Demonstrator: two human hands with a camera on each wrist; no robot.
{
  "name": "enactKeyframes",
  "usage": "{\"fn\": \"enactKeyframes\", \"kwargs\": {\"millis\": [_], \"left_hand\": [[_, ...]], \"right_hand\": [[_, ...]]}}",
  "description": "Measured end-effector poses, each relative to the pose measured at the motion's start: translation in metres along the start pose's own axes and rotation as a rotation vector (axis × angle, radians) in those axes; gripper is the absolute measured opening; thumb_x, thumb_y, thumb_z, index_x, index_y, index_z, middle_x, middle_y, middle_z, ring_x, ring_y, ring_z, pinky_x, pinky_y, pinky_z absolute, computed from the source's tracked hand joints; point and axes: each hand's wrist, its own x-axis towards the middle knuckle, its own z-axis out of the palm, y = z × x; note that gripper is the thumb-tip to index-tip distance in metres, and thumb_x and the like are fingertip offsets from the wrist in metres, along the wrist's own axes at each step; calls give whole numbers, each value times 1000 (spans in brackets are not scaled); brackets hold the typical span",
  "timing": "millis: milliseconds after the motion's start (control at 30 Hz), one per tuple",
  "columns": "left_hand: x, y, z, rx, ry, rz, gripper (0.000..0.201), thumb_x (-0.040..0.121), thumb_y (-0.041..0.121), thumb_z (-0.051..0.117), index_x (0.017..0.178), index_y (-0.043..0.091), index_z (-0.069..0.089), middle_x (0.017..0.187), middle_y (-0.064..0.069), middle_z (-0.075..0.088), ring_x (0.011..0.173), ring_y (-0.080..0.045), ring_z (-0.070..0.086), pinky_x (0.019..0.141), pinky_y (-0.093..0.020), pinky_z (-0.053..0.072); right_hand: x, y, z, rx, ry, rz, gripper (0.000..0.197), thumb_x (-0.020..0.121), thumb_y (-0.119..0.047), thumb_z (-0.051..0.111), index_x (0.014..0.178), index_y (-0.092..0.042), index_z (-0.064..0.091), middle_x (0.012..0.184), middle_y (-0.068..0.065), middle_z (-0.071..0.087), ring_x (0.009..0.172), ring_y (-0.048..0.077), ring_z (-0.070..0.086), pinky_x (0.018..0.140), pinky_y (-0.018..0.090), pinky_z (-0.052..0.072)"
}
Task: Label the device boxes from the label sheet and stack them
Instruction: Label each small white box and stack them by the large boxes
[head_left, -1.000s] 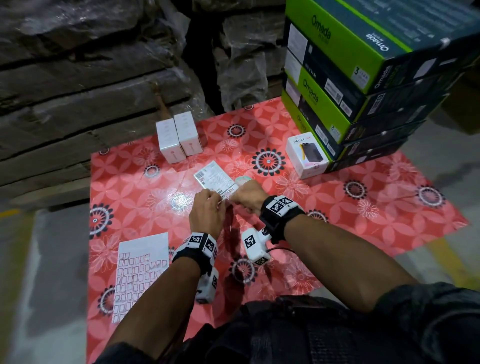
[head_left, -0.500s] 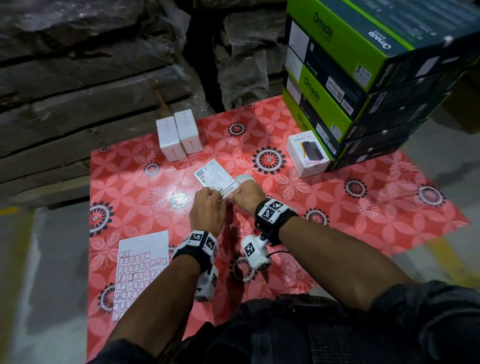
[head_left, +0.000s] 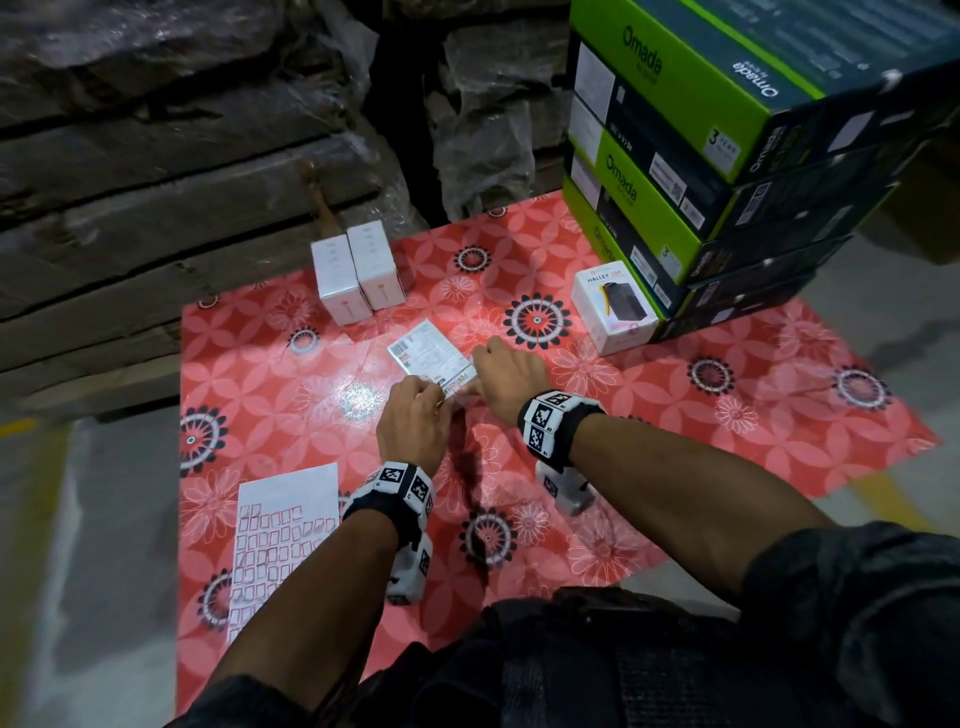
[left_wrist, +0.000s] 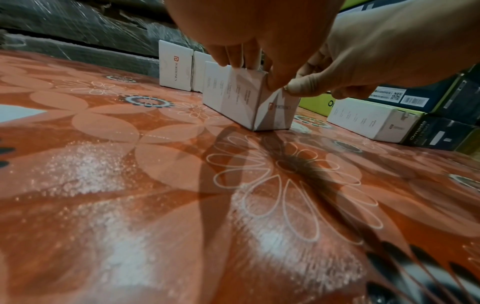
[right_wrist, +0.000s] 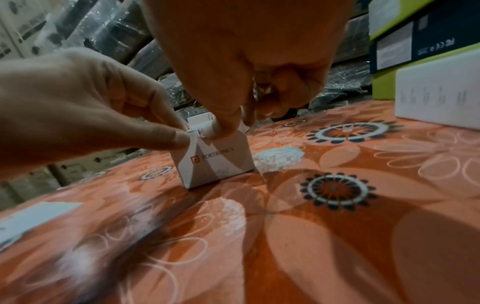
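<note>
From the head camera, a red flowered cloth (head_left: 727, 395) covered the tabletop, with plastic-wrapped cartons (head_left: 156, 156) behind at 11 o'clock and a stack of green boxes (head_left: 675, 171) at 1 o'clock. The small white box (head_left: 426, 353) lay near the centre; the left hand (head_left: 413, 421) and right hand (head_left: 511, 376) met at its near end. The label sheet (head_left: 280, 540) lay at 8 o'clock, two white boxes (head_left: 358, 273) stood at 12 o'clock.

The left wrist camera showed the left fingers (left_wrist: 233, 55) resting on top of the box (left_wrist: 246, 98), thumb against its end.

In the right wrist camera, the right thumb (right_wrist: 221, 127) and the left fingertips (right_wrist: 171, 137) pinched a small label (right_wrist: 193, 131) at the box's (right_wrist: 215, 164) top edge.
</note>
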Motion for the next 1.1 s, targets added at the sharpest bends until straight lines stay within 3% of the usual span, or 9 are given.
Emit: {"fn": "enactKeyframes", "kwargs": {"millis": [100,333,433,533,733,900,1100], "left_hand": [[0,1,-1,-9,0,-8,16,83,17,72,76,5,64,85,-8,59,81,-26,54,57,-27,34],[-1,2,-3,-22,-17,-30,16,86,20,70,81,5,66,90,-9,60,86,-25,54,60,-28,33],[-1,1,-6,-16,-31,-19,15,87,21,69,83,6,68,92,-8,60,88,-24,54,62,-27,33],[0,0,-7,-13,-28,0,13,85,18,70,81,6,68,90,-8,61,88,-25,55,62,-27,33],[0,2,-8,-19,-28,-9,13,84,17,71,81,5,68,90,-8,61,87,-25,55,61,-27,34],[1,3,-11,-24,-59,-21,13,88,18,67,85,5,68,94,-7,60,91,-23,53,63,-26,33],[0,3,-13,-42,-90,-23,18,92,22,63,90,5,68,97,-6,58,93,-21,51,65,-26,33]], "right_hand": [[2,1,-5,-66,-29,-63,58,87,-51,68,122,-7,53,122,11,52,98,32,62,69,38,45],[5,4,-6,-13,-36,-89,27,92,-25,68,108,-5,59,116,11,56,96,28,60,84,44,54],[7,2,-4,-27,-16,-77,29,92,-29,68,108,-6,60,115,10,56,94,29,61,79,42,53],[8,1,2,-64,22,-83,27,91,-22,67,111,-6,59,117,10,56,94,30,61,69,38,45],[8,5,7,-50,29,-102,45,90,-43,69,115,-7,58,118,6,55,92,28,62,67,35,42],[8,2,9,0,43,-54,37,95,-36,63,119,-8,57,120,8,56,97,28,60,71,36,42],[7,5,7,70,7,-53,51,91,-52,63,117,-8,56,119,8,55,101,28,59,80,39,47]]}}
